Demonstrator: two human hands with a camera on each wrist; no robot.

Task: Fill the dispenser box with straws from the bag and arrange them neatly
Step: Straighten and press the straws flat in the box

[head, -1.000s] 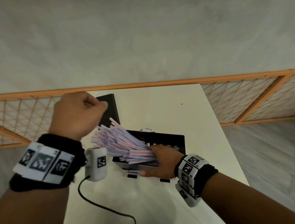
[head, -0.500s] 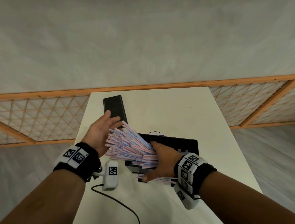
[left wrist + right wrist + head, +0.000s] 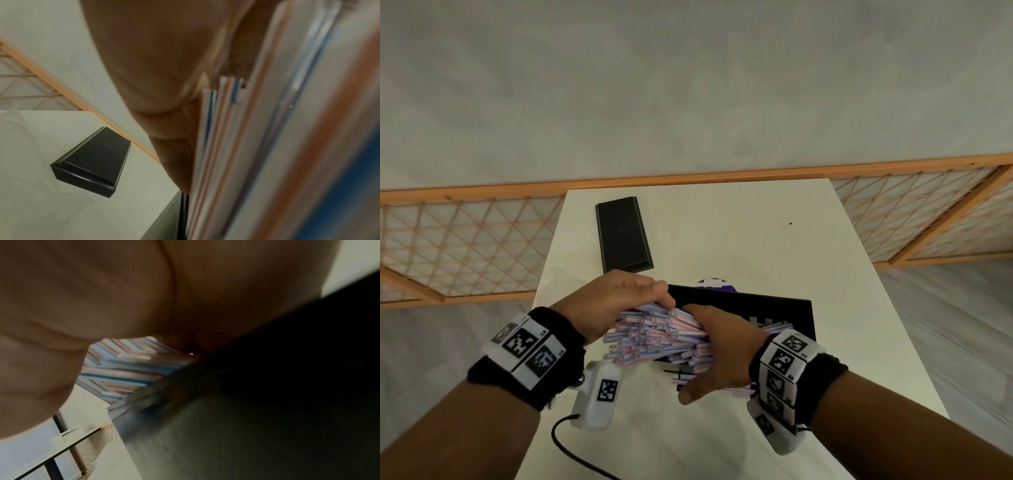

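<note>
Straws: one thick bundle of white paper-wrapped straws with red and blue stripes (image 3: pixel 664 337); too many to count. It lies across the left end of the box, its left ends fanned out past the box edge over the counter. A few loose straws show under the right palm at the box's near edge.
Dispenser box: one open black rectangular dispenser box (image 3: pixel 784 308), standing on the counter near its middle.
Left hand: the left hand (image 3: pixel 616 301) has its palm against the fanned left ends of the bundle, fingers curved over the top of them. The left wrist view confirms straws lying flat against the palm.
Right hand: the right hand (image 3: pixel 717 346) lies over the bundle at the box, fingers curled onto the straws, thumb stretched toward the near side.
Lid: one flat black rectangular lid (image 3: pixel 623 234), lying alone on the far left part of the counter, apart from the box.
Counter: one white counter (image 3: pixel 774 233).
Sticker: one purple-and-white round patch (image 3: pixel 715 284), partly hidden behind the box's far wall.
</note>
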